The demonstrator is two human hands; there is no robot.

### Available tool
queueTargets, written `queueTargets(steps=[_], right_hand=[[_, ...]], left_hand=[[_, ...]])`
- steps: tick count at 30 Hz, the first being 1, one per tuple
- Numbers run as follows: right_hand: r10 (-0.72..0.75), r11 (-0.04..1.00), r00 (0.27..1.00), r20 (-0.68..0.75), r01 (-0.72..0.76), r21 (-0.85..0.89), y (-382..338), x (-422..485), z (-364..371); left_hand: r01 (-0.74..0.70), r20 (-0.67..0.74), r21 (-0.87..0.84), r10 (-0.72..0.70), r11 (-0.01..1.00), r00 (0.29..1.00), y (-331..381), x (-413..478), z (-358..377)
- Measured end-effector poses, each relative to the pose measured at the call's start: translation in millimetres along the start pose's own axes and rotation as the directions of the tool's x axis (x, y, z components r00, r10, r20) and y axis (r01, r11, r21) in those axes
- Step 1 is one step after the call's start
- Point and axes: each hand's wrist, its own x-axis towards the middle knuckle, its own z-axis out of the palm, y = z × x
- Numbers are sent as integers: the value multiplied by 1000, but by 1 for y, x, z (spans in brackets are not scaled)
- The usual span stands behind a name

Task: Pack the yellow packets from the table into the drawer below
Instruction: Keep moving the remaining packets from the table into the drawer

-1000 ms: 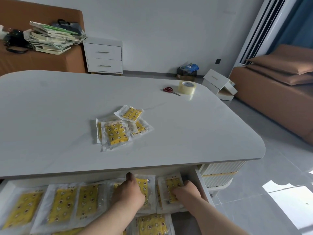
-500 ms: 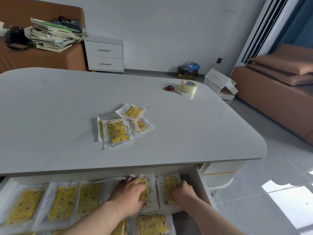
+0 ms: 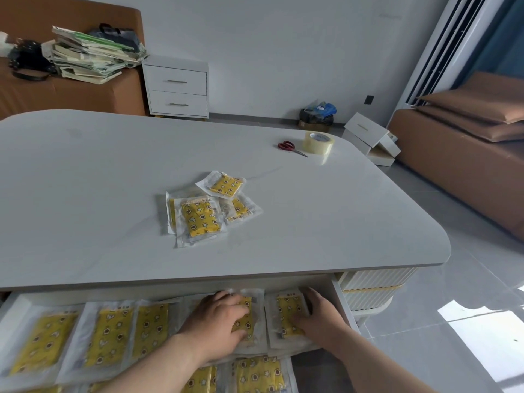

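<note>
White bench [image 3: 85, 180] holds a heap of yellow packets [image 3: 200, 217]; in the drawer [image 3: 15, 306] below, my left grip [image 3: 215, 319] and right grip [image 3: 314, 316] press flat, fingers unclenched, on laid packets [image 3: 110, 333]. Settling step, I judge; next, fetch the heap.

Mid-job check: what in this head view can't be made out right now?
Head view only:
- Yellow packets in clear wrappers piled on the white table: overlapping, so the count is unclear.
- Open white drawer: rear hidden under the tabletop, near rows cut by the bottom edge.
- Covered packet under the left hand: mostly hidden.
- Right hand: pinching or pressing the end packet, unclear.
- Packet print: too small.
</note>
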Motion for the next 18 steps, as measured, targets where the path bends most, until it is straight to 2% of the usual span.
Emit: queueTargets(steps=[2,6,18], right_hand=[[-85,992,996,35,88,-91,2,-2,-9],[-144,979,988,63,151,-134,4,-5,-13],[-146,976,987,69,155,-151,7,1,0]], left_hand=[[-6,2,-3,6,1000,1000,-1,0,-1],[9,16,-6,-9,1000,1000,-5,-1,4],[32,11,5,-32,999,999,-5,2,11]])
